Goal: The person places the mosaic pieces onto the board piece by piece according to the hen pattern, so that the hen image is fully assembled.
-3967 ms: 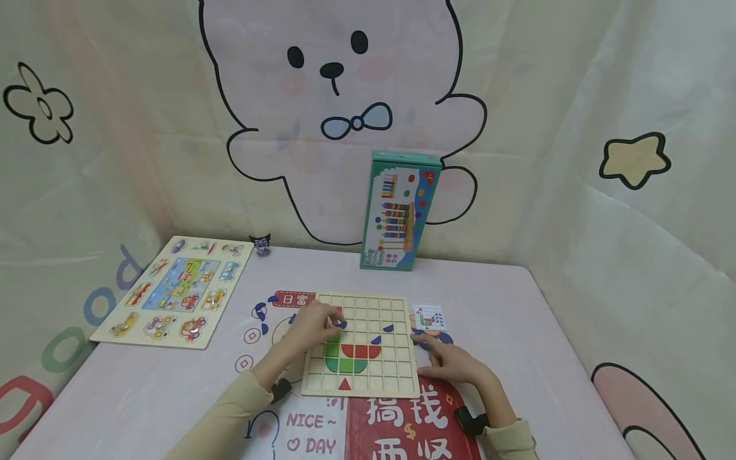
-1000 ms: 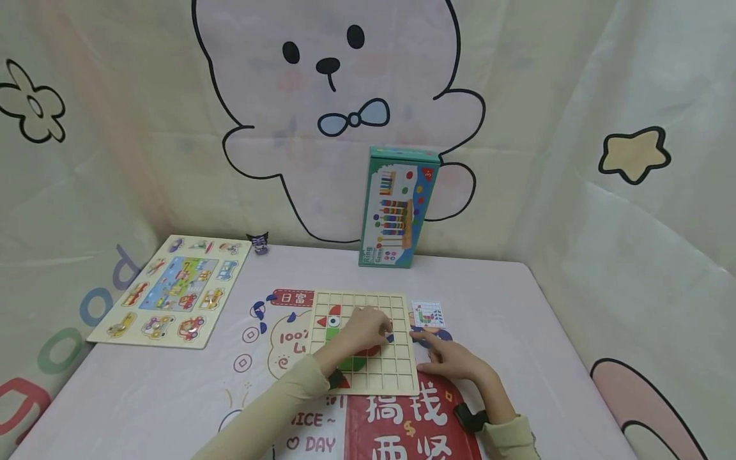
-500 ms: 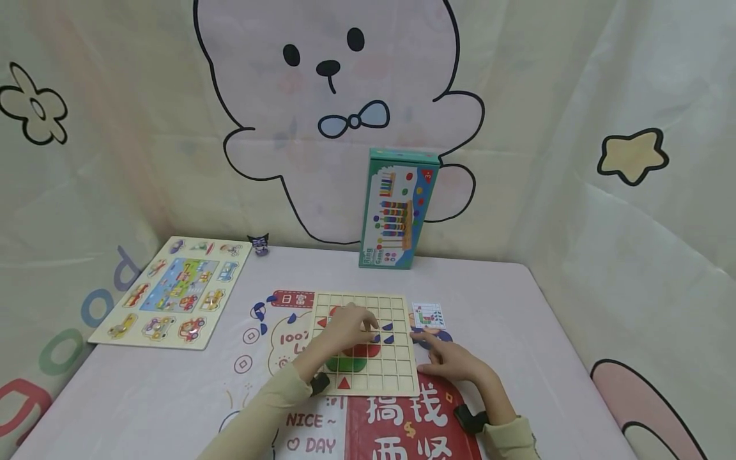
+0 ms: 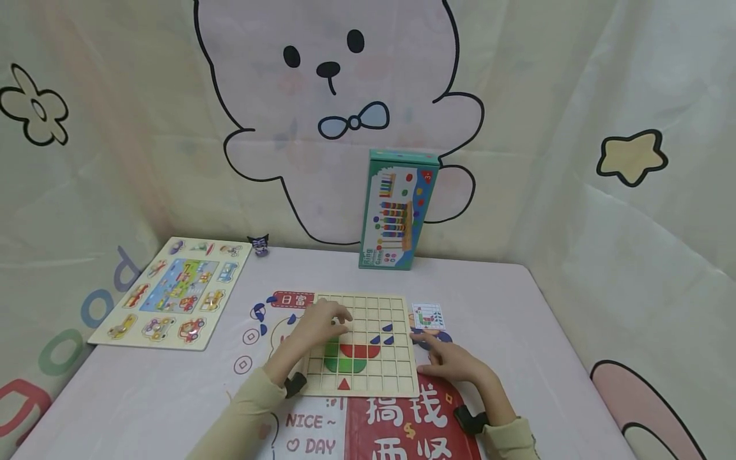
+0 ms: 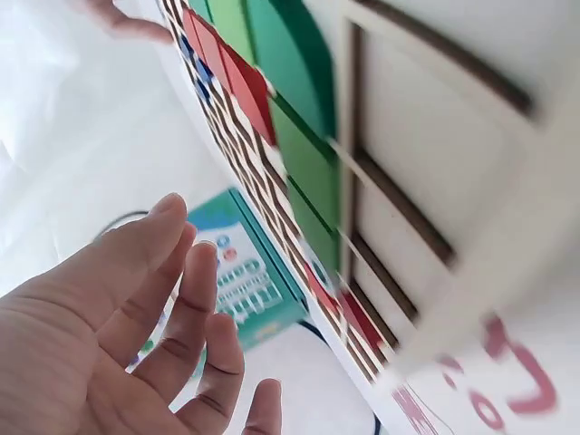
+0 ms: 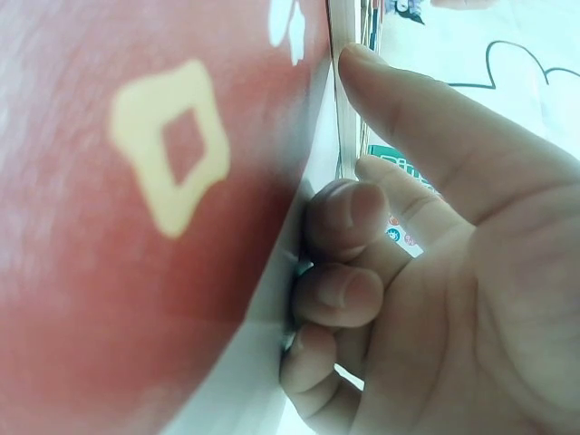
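Note:
A cream grid board (image 4: 391, 377) lies on the table. Set in it are red pieces (image 4: 360, 351), green pieces (image 4: 345, 365), a red triangle (image 4: 344, 384) and three blue pieces (image 4: 388, 340). My left hand (image 4: 316, 322) is over the board's upper left, hiding part of it. In the left wrist view, this left hand (image 5: 154, 335) has loosely bent fingers, apart, with nothing between them. At the board's right edge my right hand (image 4: 454, 363) rests. The right wrist view shows the right hand's thumb (image 6: 399, 100) touching the board's side, its other fingers bent against the table.
Several loose blue pieces (image 4: 260, 313) lie left of the board. A small pattern card (image 4: 429, 315) lies to its right. Farther back stand a green toy box (image 4: 399, 211) and a small dark figurine (image 4: 260, 245). A vehicle puzzle board (image 4: 172, 294) lies at the left.
My left hand held a blue piece, then moved right and put it down in the grid, where three now sit instead of two. It has since drawn back left. My right hand stays put.

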`<state>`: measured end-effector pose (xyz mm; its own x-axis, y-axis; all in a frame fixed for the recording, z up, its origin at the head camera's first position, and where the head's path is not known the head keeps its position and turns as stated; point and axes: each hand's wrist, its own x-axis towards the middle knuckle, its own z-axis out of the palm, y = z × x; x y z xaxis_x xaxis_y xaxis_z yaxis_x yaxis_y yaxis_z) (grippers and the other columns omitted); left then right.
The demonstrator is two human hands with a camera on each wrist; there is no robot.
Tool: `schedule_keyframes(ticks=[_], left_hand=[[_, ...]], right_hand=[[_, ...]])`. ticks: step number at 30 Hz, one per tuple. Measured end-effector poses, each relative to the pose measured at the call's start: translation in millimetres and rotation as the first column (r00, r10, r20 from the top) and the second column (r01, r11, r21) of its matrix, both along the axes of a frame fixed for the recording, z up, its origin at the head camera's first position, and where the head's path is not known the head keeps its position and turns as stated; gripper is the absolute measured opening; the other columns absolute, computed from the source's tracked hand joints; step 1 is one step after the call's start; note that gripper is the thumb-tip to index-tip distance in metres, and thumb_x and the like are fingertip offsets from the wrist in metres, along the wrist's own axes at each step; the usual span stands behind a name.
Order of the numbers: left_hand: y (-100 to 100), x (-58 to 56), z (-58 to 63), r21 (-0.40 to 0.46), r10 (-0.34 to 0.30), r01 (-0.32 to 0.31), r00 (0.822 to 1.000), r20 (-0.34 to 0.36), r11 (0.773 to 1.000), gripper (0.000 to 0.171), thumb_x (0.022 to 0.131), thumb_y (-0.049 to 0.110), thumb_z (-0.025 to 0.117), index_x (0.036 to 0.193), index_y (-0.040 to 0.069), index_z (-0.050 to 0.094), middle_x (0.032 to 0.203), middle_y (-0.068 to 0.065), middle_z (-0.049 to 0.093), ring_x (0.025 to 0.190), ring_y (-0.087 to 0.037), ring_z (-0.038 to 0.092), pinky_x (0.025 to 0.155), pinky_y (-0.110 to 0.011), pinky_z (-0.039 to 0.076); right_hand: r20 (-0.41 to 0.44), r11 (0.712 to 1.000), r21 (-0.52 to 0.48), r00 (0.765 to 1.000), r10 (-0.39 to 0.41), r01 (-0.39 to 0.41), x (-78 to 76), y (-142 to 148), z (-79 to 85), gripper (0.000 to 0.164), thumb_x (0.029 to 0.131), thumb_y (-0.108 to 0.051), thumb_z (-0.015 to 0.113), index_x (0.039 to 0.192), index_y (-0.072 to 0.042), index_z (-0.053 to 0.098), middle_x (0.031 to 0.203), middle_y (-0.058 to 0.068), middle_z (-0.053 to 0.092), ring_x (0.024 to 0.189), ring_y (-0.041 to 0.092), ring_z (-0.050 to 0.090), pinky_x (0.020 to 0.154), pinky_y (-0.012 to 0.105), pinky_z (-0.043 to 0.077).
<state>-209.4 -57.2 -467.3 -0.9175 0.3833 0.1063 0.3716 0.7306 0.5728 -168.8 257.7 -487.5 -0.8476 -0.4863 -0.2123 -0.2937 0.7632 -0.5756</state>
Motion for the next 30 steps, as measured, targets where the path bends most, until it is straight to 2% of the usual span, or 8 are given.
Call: schedule_keyframes(ticks=[4, 11, 16, 19, 30], left_hand=[[-16, 1.2, -1.0, 0.022, 0.04, -0.04, 0.999, 0.001, 0.999, 0.015, 0.078, 0.016, 0.073, 0.092, 0.012, 0.072, 0.082, -0.001, 0.065, 0.079, -0.019, 0.053, 0.071, -0.035, 0.043], [-45, -1.9, -5.7, -0.012, 0.14, -0.14, 0.989, 0.036, 0.99, 0.015, 0.079, 0.018, 0.072, 0.093, 0.015, 0.072, 0.087, 0.001, 0.064, 0.084, -0.018, 0.051, 0.076, -0.038, 0.043], [-68, -4.6, -7.7, -0.025, 0.138, -0.138, 0.99, 0.0, 0.99, 0.016, 0.08, 0.017, 0.071, 0.095, 0.013, 0.071, 0.087, 0.001, 0.065, 0.092, -0.024, 0.053, 0.085, -0.049, 0.038], [-81, -5.7, -8.3, -0.049, 0.142, -0.142, 0.99, -0.004, 0.989, 0.018, 0.08, 0.019, 0.071, 0.097, 0.013, 0.07, 0.087, 0.0, 0.065, 0.094, -0.024, 0.05, 0.088, -0.052, 0.033], [-122, -8.0, -14.2, -0.075, 0.191, -0.191, 0.982, -0.008, 0.979, 0.022, 0.079, 0.019, 0.07, 0.1, 0.01, 0.07, 0.091, -0.004, 0.064, 0.087, -0.023, 0.047, 0.08, -0.048, 0.034]], right_hand=[[0.008, 1.0, -0.001, 1.0, -0.006, 0.006, -1.1, 1, -2.2, 0.065, 0.082, -0.039, 0.067, 0.139, -0.02, 0.041, 0.061, -0.005, 0.047, 0.05, 0.005, 0.042, 0.049, 0.021, 0.036], [0.014, 1.0, -0.001, 1.0, -0.014, 0.014, -2.1, 1, -3.9, 0.066, 0.081, -0.04, 0.067, 0.139, -0.021, 0.041, 0.061, -0.004, 0.048, 0.05, 0.006, 0.043, 0.048, 0.021, 0.036], [0.013, 1.0, 0.0, 1.0, -0.014, 0.014, -2.2, 1, -3.9, 0.066, 0.082, -0.04, 0.067, 0.139, -0.021, 0.04, 0.061, -0.004, 0.047, 0.05, 0.006, 0.042, 0.049, 0.021, 0.036], [0.013, 1.0, -0.006, 1.0, -0.013, 0.013, -2.1, 1, -3.2, 0.065, 0.082, -0.039, 0.067, 0.139, -0.021, 0.04, 0.061, -0.004, 0.047, 0.05, 0.006, 0.042, 0.049, 0.021, 0.036], [0.01, 1.0, -0.012, 1.0, -0.012, 0.012, -1.0, 1, -2.2, 0.064, 0.082, -0.038, 0.067, 0.138, -0.02, 0.041, 0.061, -0.004, 0.047, 0.05, 0.005, 0.041, 0.049, 0.021, 0.036]])
